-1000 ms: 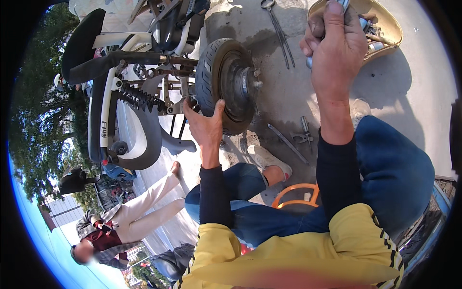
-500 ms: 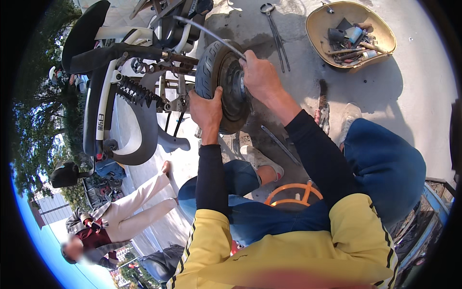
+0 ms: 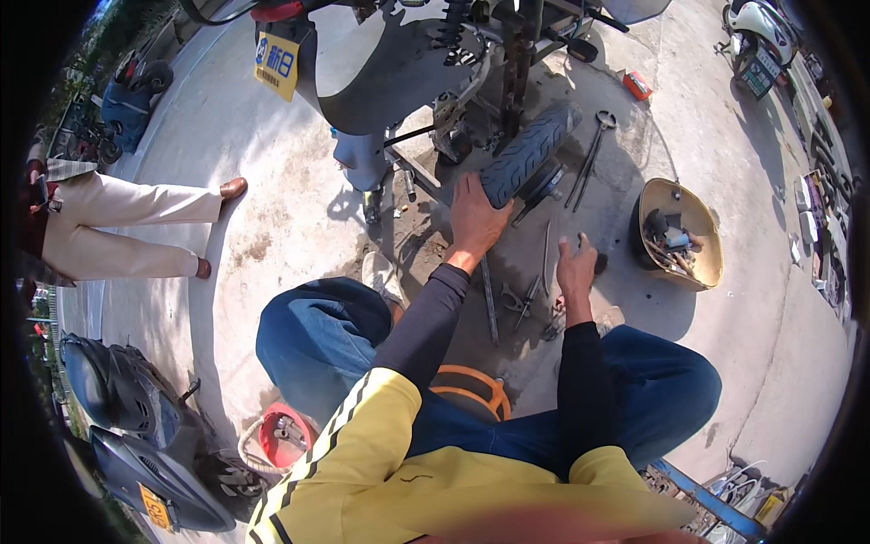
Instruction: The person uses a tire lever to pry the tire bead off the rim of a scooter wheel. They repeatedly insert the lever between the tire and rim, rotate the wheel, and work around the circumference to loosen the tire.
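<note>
A black-tyred scooter wheel (image 3: pixel 528 156) sits upright below the white and grey scooter body (image 3: pixel 385 86). My left hand (image 3: pixel 478 219) grips the near end of its tyre, fingers curled over the tread. To the right and lower, my right hand (image 3: pixel 576 275) is held above the ground with its fingers apart and nothing in it. A thin metal bar (image 3: pixel 546 260) lies just left of that hand. Between my feet are a second, thicker bar (image 3: pixel 489 299) and a plier-like tool (image 3: pixel 526 306). Long-handled tongs (image 3: pixel 594 159) rest beyond the right hand.
At right stands a tan basin (image 3: pixel 712 238) of tools. A red box (image 3: pixel 637 86) lies farther off. An orange-rimmed round object (image 3: pixel 497 395) is between my legs, a red bucket (image 3: pixel 288 435) at lower left. A dark scooter (image 3: pixel 136 426) and a standing person (image 3: pixel 136 213) are at left.
The view has swung and tilted. My right hand has let go of the metal bar and come back from the wheel. My left hand stays on the tyre.
</note>
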Demonstrator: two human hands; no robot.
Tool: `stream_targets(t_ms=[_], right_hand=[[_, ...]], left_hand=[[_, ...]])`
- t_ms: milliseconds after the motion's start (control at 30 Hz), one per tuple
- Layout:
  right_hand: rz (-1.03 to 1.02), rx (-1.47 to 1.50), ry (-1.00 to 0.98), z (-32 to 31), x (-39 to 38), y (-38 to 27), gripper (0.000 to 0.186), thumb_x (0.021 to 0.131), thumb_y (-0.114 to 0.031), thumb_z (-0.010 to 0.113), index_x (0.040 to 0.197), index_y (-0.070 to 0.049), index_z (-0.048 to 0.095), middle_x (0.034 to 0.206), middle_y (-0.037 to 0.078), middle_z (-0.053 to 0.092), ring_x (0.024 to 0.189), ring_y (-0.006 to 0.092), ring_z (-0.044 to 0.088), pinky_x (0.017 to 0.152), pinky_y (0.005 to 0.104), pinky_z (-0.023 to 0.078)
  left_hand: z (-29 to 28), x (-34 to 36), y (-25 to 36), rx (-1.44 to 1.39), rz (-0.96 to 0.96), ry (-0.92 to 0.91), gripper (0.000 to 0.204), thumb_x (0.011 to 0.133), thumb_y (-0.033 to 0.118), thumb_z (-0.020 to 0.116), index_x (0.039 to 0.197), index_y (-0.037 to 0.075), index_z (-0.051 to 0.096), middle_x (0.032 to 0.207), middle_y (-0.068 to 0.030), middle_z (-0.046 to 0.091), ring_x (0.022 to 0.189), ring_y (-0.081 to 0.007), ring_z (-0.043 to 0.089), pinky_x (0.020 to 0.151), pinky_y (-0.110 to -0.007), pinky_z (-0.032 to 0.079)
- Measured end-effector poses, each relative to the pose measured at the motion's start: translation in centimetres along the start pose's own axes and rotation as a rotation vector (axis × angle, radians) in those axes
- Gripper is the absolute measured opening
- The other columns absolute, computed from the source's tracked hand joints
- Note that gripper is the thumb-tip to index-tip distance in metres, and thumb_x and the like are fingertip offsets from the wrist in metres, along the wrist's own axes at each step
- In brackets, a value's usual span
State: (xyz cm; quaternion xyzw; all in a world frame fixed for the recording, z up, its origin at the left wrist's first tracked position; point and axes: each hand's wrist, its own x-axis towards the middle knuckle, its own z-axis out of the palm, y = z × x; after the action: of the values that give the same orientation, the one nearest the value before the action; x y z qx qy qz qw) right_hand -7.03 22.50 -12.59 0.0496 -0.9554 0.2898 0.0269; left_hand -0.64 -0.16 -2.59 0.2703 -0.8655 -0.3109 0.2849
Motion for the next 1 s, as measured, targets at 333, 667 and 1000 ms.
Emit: stream_targets(t_ms=[333,667,1000], right_hand=[[0.034,0.33,-0.001,-4.6,15.4,-20.4,0.112,0.081,-0.036,0.088,0.16,0.015,0.028,0.146,0.033,0.056,0.128,0.0394,0.063,0.108,0.0411,0.051],[-0.155,0.364,0.22,-1.0,4.6,-22.3,0.117,0.08,-0.02,0.089,0.167,0.01,0.016,0.166,0.031,0.034,0.155,0.0366,0.035,0.129,0.0434,0.023],[0.065,0.399,0.133,-4.7,7.2,-24.8,0.112,0.088,-0.029,0.086,0.165,0.012,0.015,0.168,0.034,0.031,0.153,0.0382,0.037,0.128,0.0396,0.024]], left_hand=[[0.6,-1.8,-2.7,-0.246,0.042,-0.061,0.077,0.069,0.017,0.091,0.133,-0.003,0.054,0.132,-0.0225,0.056,0.12,-0.0458,0.056,0.105,-0.05,0.05],[-0.1,-0.2,-12.3,-0.801,-0.37,-0.234,0.039,0.097,0.025,0.064,0.124,-0.002,0.071,0.119,-0.0251,0.071,0.115,-0.0417,0.067,0.101,-0.046,0.051],[5.1,0.1,-15.8,-0.735,-0.59,-0.221,0.037,0.101,0.027,0.062,0.121,-0.003,0.073,0.113,-0.0272,0.074,0.109,-0.045,0.07,0.095,-0.052,0.053]])
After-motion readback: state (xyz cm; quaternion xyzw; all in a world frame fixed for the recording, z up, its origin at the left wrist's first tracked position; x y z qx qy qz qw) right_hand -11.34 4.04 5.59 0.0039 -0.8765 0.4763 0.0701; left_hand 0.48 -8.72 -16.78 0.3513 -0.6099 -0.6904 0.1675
